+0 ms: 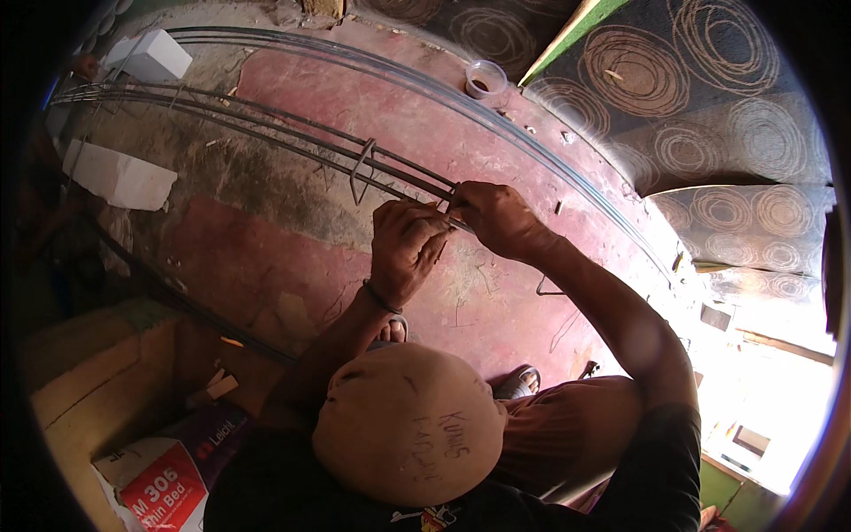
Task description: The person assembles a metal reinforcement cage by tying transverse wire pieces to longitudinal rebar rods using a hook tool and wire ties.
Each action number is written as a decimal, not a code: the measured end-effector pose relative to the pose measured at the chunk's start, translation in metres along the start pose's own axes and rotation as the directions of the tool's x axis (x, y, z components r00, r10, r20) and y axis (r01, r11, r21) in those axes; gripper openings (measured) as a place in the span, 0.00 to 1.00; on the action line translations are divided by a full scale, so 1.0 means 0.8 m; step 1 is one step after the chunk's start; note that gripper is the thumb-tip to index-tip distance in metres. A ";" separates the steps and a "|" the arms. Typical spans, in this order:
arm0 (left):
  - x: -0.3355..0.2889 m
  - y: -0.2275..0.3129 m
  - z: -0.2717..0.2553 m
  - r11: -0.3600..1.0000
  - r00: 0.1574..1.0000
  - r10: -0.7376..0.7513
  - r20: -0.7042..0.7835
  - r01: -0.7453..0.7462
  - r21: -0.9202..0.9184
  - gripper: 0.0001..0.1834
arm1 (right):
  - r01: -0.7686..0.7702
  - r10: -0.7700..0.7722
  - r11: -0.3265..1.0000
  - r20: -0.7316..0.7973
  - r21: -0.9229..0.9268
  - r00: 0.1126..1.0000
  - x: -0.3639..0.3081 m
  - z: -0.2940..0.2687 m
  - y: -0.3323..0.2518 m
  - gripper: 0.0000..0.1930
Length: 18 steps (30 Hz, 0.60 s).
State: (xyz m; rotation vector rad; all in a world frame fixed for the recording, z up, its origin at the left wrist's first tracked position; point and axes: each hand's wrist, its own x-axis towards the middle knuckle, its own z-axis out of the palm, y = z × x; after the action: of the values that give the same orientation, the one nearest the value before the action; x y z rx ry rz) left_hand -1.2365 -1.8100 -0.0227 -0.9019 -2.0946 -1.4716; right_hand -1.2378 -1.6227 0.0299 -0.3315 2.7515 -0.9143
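Long, thin steel rebars (266,121) run in a bundle from the far left to the middle. A bent stirrup (362,170) rings them a little left of my hands. My left hand (409,244) is closed at the near side of the bar ends, its fingers bunched against the steel. Beside it, my right hand (501,217) makes a fist over the same ends. A dark upright piece of bent steel shows at its fingers, mostly hidden. The two hands nearly touch, and what lies between their fingertips cannot be made out.
White blocks (120,175) stand by the bars at left, where another person's hand (85,66) shows. Loose rebars (523,142) curve across the worn red floor (292,244) behind. A plastic tub (486,80) sits near circle-patterned panels (634,71). A bag (168,479) lies lower left.
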 end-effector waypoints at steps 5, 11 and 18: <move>0.009 0.006 0.005 0.992 0.991 -0.129 0.023 0.129 -0.001 0.09 | 0.131 -0.132 0.991 -0.033 -0.041 0.991 -0.007 -0.004 0.005 0.07; 0.022 0.009 0.008 0.986 0.986 -0.164 0.028 0.164 0.017 0.08 | 0.263 -0.269 0.962 -0.099 -0.068 0.958 -0.005 -0.003 0.002 0.07; 0.016 0.000 0.006 0.981 0.980 -0.178 0.087 0.169 0.098 0.06 | 0.129 -0.124 0.991 -0.120 0.031 0.985 -0.010 0.003 -0.004 0.10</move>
State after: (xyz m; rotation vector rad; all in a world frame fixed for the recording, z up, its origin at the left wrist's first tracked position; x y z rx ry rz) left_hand -1.2451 -1.8023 -0.0157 -0.7863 -2.3414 -1.4300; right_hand -1.2289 -1.6241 0.0313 -0.4643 2.8427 -1.0496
